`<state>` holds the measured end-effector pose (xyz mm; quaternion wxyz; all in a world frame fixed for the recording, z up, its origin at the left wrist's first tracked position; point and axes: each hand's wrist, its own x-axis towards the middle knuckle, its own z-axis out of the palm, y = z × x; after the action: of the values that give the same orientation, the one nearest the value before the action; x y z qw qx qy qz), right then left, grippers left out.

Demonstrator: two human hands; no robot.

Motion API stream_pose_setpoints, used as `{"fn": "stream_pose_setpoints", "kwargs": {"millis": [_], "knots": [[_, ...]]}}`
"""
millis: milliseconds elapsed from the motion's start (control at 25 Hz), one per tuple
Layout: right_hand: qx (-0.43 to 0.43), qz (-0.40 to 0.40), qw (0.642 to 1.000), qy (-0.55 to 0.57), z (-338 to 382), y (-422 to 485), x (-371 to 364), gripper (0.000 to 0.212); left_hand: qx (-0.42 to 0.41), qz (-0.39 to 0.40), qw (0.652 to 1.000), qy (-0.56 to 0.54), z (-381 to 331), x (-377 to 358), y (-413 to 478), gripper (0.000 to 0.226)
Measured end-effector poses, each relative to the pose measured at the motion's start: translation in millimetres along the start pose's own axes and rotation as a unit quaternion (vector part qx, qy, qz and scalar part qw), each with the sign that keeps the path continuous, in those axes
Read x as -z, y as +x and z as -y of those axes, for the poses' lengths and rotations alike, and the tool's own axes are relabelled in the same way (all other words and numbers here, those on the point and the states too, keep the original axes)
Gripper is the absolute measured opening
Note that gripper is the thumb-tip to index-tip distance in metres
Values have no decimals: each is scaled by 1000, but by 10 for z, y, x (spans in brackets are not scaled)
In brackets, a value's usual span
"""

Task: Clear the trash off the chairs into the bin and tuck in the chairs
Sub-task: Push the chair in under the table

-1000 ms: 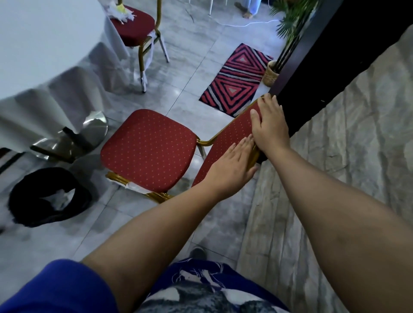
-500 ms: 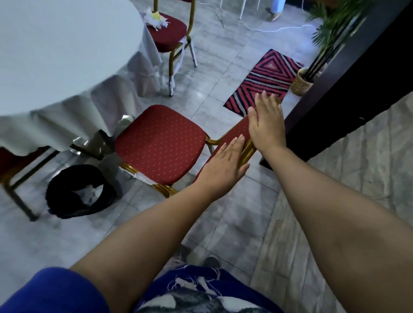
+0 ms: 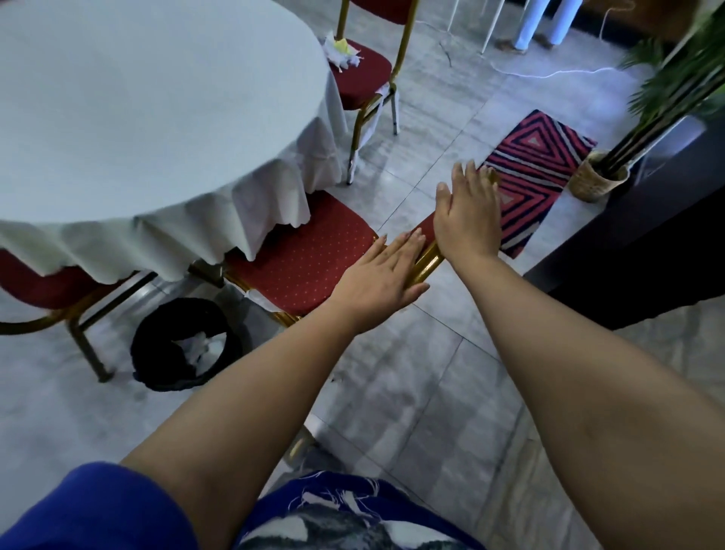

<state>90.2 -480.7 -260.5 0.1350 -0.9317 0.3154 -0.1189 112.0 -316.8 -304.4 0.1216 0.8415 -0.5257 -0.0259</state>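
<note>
Beside the bench [image 3: 157,117], left grip [image 3: 378,275] and right grip [image 3: 467,220] lying flat, fingers straight, pressing on the red chair [image 3: 310,255] backrest, seat edge sitting under the cloth, black bin [image 3: 153,345] nearby.

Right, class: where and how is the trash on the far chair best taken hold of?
Pinch the trash by its crumpled, raised top from above, reaching in over the open front of the seat: the backrest stands behind it and the tablecloth hangs close beside.

Tablecloth [image 3: 259,204] overhangs the chair seat [image 3: 310,259], bin [image 3: 172,314] seemingly just beside; floor [image 3: 423,361] behind lies open.
</note>
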Motion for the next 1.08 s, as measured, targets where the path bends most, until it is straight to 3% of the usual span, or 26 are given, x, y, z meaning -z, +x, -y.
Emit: {"fn": "stream_pose_setpoints", "kwargs": {"millis": [200, 640, 1080], "knots": [[41, 14, 996, 81, 305, 256, -112, 53, 12, -6, 1000, 9, 503, 118, 14, 75], [68, 13, 997, 26, 501, 584, -238, 52, -18, -17, 999, 47, 848, 191, 149, 70], [114, 21, 993, -2, 441, 1186, -285, 52, 44, -16, 997, 53, 844, 195, 654, 69]]}}
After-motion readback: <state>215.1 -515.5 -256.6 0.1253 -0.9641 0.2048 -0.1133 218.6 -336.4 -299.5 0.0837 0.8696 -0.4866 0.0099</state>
